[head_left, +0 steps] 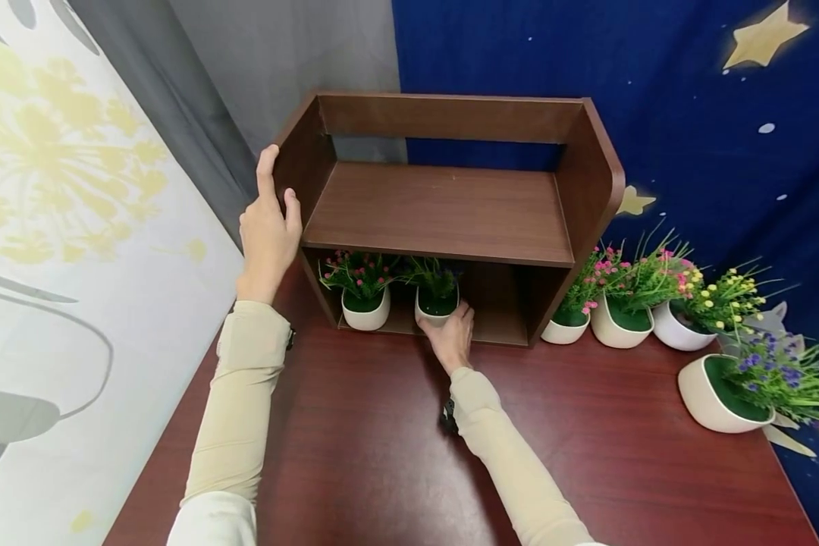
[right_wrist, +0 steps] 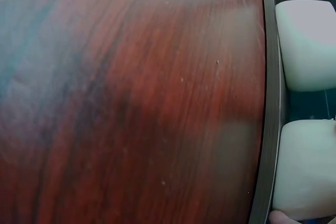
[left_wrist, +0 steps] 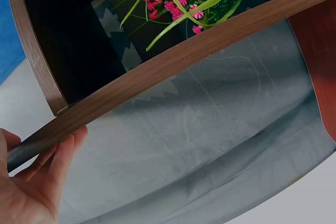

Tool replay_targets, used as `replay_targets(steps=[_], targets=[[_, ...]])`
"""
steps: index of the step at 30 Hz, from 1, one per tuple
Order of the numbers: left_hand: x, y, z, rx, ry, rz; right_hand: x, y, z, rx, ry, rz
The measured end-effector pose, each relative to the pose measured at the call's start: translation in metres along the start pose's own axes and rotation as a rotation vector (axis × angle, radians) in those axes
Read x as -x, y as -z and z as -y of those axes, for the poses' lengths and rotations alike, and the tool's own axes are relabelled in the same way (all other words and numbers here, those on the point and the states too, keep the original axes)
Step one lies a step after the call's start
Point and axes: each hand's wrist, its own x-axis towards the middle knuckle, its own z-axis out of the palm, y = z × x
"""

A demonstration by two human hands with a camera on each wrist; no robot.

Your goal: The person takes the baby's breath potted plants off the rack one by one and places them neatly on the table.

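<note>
A brown two-tier wooden shelf (head_left: 444, 212) stands on the table. My left hand (head_left: 268, 227) grips the edge of its left side panel; in the left wrist view, thumb and fingers (left_wrist: 62, 163) lie on opposite faces of the panel. On the lower tier, my right hand (head_left: 453, 336) holds a potted plant (head_left: 437, 292) by its white pot, thumb at the front left and fingers round the right side. Left of it on that tier sits a pink-flowered potted plant (head_left: 366, 309). The right wrist view shows the held white pot (right_wrist: 304, 169) just behind the shelf's front edge.
Right of the shelf stand several more potted plants: pink-flowered ones (head_left: 624, 326), a yellow-flowered one (head_left: 682, 330) and a purple-flowered one (head_left: 720, 398) near the table's right edge. A grey and blue curtain (head_left: 491, 45) hangs behind. A white patterned panel (head_left: 75, 227) borders the left.
</note>
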Motion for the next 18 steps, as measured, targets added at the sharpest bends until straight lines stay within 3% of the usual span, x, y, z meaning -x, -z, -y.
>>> replay_targets(steps=[18], targets=[[0.0,-0.001,0.0,0.007,0.021,-0.019,0.021,0.035,-0.017,-0.053,0.008,0.057]])
